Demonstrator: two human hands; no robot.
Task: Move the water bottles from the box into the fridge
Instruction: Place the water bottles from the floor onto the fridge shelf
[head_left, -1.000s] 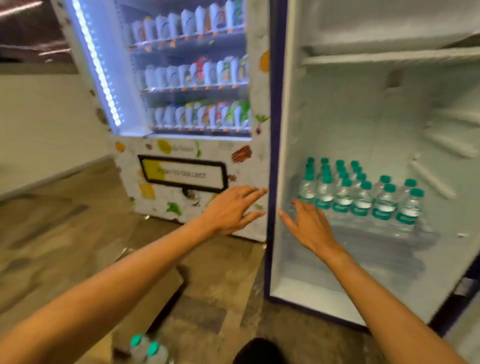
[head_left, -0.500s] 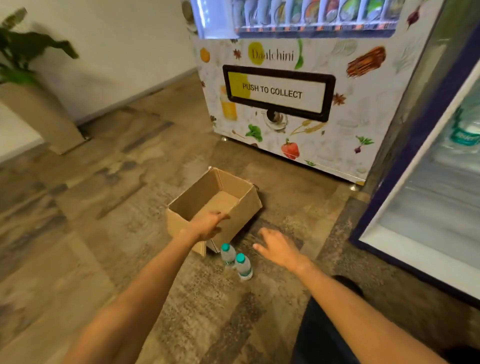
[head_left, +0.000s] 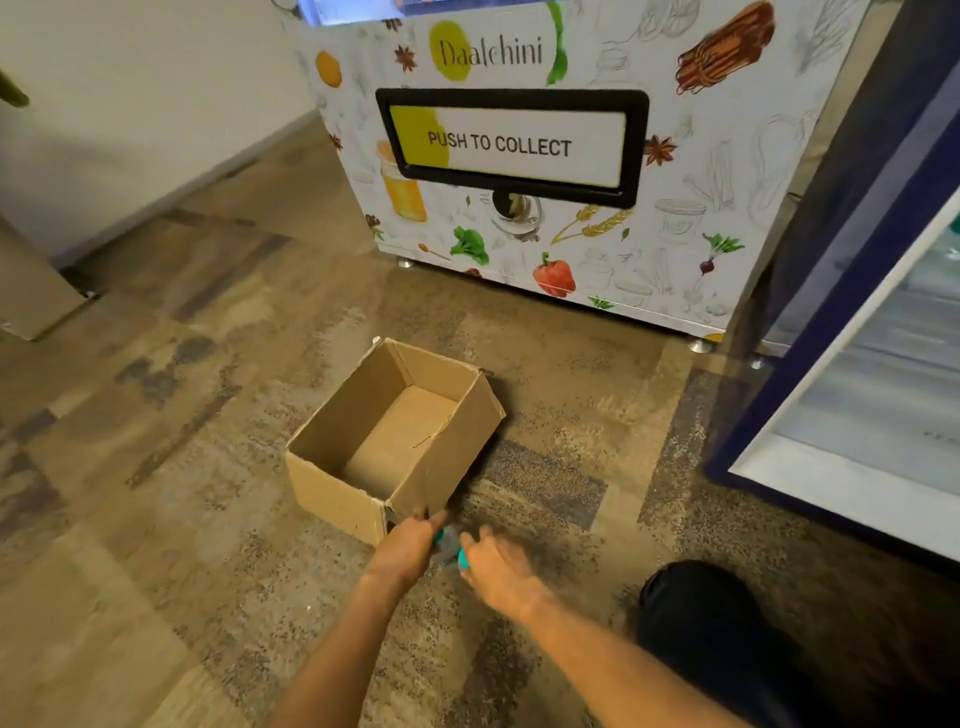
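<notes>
The fingers (head_left: 436, 517) of the left hand (head_left: 408, 545) are curling downward around a water bottle with a teal cap (head_left: 439, 536), though the hand itself is hiding most of the bottle, so I cannot tell how firmly they are closing on it. The right hand (head_left: 498, 569) is reaching in at 3 o'clock of the left one, its fingers bending over a second teal cap (head_left: 462, 558); whether it is actually gripping that bottle is not clear either. Between the two hands a bit of clear plastic bottle body (head_left: 450, 546) is showing, blurred.

Both bottles are standing on the floor (head_left: 156, 467), just at the near corner of the cardboard box (head_left: 337, 488), outside it. The box is sitting open at 12 o'clock of the hands, and its brown inner bottom is lying bare.

Beyond the box, at 12 o'clock, a vending machine (head_left: 675, 156) is standing with a flap marked "PUSH TO COLLECT" (head_left: 506, 143). At 3 o'clock the open fridge (head_left: 810, 483) is showing its dark blue frame and pale interior. A dark-clothed knee (head_left: 701, 613) is resting at 4 o'clock of the hands.
</notes>
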